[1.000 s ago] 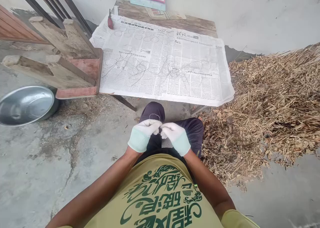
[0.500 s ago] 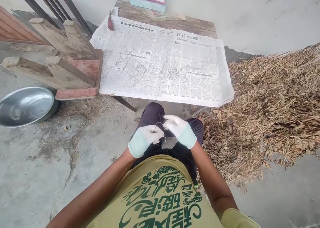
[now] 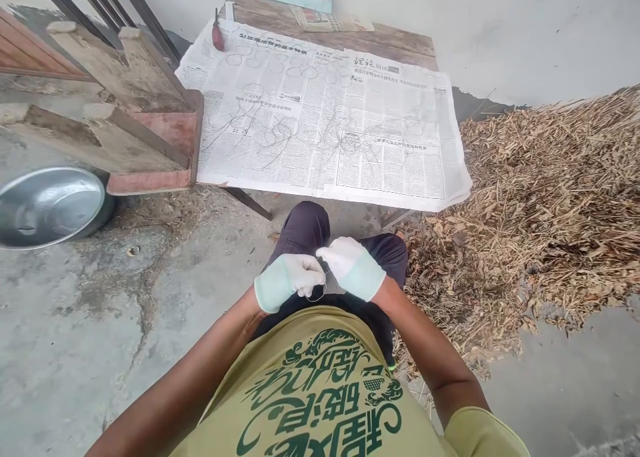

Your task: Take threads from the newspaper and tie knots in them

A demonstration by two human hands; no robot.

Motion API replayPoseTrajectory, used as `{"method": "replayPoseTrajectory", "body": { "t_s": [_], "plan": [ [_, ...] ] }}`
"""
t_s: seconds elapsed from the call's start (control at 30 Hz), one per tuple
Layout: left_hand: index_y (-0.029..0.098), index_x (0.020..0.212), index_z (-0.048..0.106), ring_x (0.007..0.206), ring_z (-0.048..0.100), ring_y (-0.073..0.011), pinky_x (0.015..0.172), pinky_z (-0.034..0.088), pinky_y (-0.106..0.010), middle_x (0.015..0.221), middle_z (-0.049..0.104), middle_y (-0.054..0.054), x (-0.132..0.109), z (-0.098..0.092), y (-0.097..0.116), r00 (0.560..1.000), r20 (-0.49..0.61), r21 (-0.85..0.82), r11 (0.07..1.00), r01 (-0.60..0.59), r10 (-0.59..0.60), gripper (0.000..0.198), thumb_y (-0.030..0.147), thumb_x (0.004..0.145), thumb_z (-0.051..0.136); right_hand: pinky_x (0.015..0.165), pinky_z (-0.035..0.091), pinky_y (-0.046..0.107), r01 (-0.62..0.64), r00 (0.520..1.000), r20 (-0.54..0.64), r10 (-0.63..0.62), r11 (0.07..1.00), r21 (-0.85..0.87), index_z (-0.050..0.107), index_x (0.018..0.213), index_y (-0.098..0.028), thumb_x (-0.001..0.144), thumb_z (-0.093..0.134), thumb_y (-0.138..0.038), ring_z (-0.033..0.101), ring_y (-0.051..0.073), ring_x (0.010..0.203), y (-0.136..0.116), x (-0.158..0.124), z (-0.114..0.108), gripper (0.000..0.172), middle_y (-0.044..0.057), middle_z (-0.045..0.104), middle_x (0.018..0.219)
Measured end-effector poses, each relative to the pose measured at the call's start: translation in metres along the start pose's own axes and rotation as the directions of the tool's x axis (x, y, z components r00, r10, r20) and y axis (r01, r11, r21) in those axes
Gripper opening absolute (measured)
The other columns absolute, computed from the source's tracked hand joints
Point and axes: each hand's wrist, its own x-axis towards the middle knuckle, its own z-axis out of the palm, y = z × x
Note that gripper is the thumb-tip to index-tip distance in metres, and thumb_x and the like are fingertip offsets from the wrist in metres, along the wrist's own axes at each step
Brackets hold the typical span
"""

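Note:
A thin wire loop (image 3: 317,299) hangs from my left hand (image 3: 295,278), which wears a white glove with a pale green cuff and is pinched closed on the wire. Beside it, my gloved right hand (image 3: 345,260) is closed, its fingertips nearly meeting the left ones at the wire. How much of the wire sits inside the right fingers is hidden. Both hands are held above my lap. On the newspaper (image 3: 300,170) in front of me lie several thin wire rings (image 3: 234,59) and loose tangles of wire (image 3: 277,133).
A wooden table (image 3: 400,47) carries the newspaper and a red-handled tool (image 3: 217,37). At left are an overturned wooden stool (image 3: 150,133) and a metal basin (image 3: 50,210). Dry stalks (image 3: 540,230) are heaped on the right. A calendar (image 3: 295,0) stands against the wall.
My right hand has moved left and slightly down, and its fingers have closed in beside my left hand. The loop between the hands now shows only below the left fingers.

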Motion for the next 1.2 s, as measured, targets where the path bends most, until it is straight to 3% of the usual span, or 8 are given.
{"method": "replayPoseTrajectory", "body": {
  "t_s": [0.23, 0.33, 0.43, 0.53, 0.67, 0.77, 0.97, 1.2],
  "plan": [
    [0.018, 0.06, 0.069, 0.044, 0.049, -0.0125, 0.047, 0.036, -0.024, 0.044, 0.059, 0.0, 0.006, -0.004, -0.008, 1.0, -0.019, -0.028, 0.999, -0.019, 0.018, 0.013, 0.03, 0.064, 0.071, 0.081, 0.045, 0.029, -0.125, 0.973, -0.174, 0.151, 0.98, 0.152, 0.076, 0.109, -0.02, 0.103, 0.052, -0.022, 0.061, 0.018, 0.083, 0.001, -0.006, 0.009, 0.025, 0.007, 0.069, 0.088],
    [0.017, 0.068, 0.073, 0.046, 0.052, -0.0129, 0.048, 0.038, -0.024, 0.047, 0.061, 0.0, 0.009, -0.005, -0.014, 0.999, -0.028, -0.046, 0.999, -0.021, 0.02, 0.019, 0.035, 0.067, 0.076, 0.085, 0.046, 0.026, -0.129, 0.958, -0.204, 0.2, 0.94, 0.316, 0.076, 0.105, -0.02, 0.104, 0.05, -0.02, 0.064, 0.016, 0.087, 0.004, -0.006, 0.005, 0.026, 0.005, 0.072, 0.095],
    [0.015, 0.075, 0.076, 0.046, 0.051, -0.0123, 0.048, 0.038, -0.024, 0.049, 0.061, 0.0, 0.009, -0.007, -0.014, 0.999, -0.035, -0.094, 0.995, -0.023, 0.019, 0.03, 0.043, 0.066, 0.081, 0.085, 0.047, 0.025, -0.241, 0.907, -0.194, 0.373, 0.84, 0.485, 0.076, 0.094, -0.021, 0.1, 0.054, -0.021, 0.066, 0.015, 0.087, 0.007, -0.003, -0.001, 0.023, 0.002, 0.074, 0.093],
    [0.015, 0.073, 0.075, 0.047, 0.05, -0.0119, 0.047, 0.04, -0.025, 0.051, 0.061, -0.001, 0.01, -0.009, -0.01, 0.993, -0.104, -0.161, 0.984, -0.076, 0.06, 0.037, 0.049, 0.063, 0.085, 0.075, 0.049, 0.024, -0.38, 0.846, -0.023, 0.533, 0.631, 0.676, 0.074, 0.084, -0.02, 0.098, 0.058, -0.032, 0.067, 0.013, 0.074, 0.007, -0.002, -0.005, 0.024, 0.001, 0.074, 0.08],
    [0.016, 0.076, 0.076, 0.047, 0.05, -0.0115, 0.047, 0.041, -0.025, 0.052, 0.062, -0.001, 0.017, -0.008, -0.006, 0.979, -0.162, -0.266, 0.95, -0.165, 0.125, 0.045, 0.056, 0.059, 0.087, 0.061, 0.049, 0.021, -0.473, 0.853, 0.271, 0.447, 0.439, 0.764, 0.072, 0.076, -0.017, 0.092, 0.063, -0.033, 0.065, 0.011, 0.06, -0.003, -0.005, -0.001, 0.024, 0.0, 0.071, 0.069],
    [0.014, 0.077, 0.076, 0.048, 0.049, -0.011, 0.048, 0.04, -0.026, 0.053, 0.062, -0.001, 0.02, -0.007, -0.005, 0.982, -0.133, -0.305, 0.937, -0.17, 0.135, 0.049, 0.057, 0.056, 0.089, 0.058, 0.049, 0.019, -0.492, 0.839, 0.318, 0.441, 0.367, 0.789, 0.07, 0.073, -0.017, 0.091, 0.059, -0.023, 0.065, 0.011, 0.058, -0.013, -0.008, 0.007, 0.021, -0.001, 0.07, 0.066],
    [0.017, 0.103, 0.08, 0.081, 0.07, -0.0235, 0.081, 0.056, -0.036, 0.084, 0.078, -0.009, 0.006, -0.017, -0.002, 0.967, -0.08, -0.193, 0.948, -0.252, 0.241, 0.056, 0.063, 0.073, 0.079, 0.063, 0.048, 0.019, -0.423, 0.853, 0.173, 0.492, 0.458, 0.782, 0.067, 0.068, -0.018, 0.094, 0.055, -0.023, 0.065, 0.01, 0.059, -0.014, -0.011, 0.011, 0.028, -0.002, 0.068, 0.062],
    [0.017, 0.121, 0.075, 0.098, 0.074, -0.0273, 0.096, 0.055, -0.039, 0.108, 0.08, -0.013, 0.007, -0.021, -0.006, 0.929, -0.259, -0.177, 0.933, -0.314, 0.263, 0.069, 0.073, 0.084, 0.062, 0.065, 0.047, 0.02, -0.442, 0.845, 0.172, 0.506, 0.48, 0.758, 0.064, 0.064, -0.019, 0.096, 0.057, -0.033, 0.065, 0.01, 0.059, -0.015, -0.011, 0.008, 0.036, -0.001, 0.067, 0.059]
  ]
}}
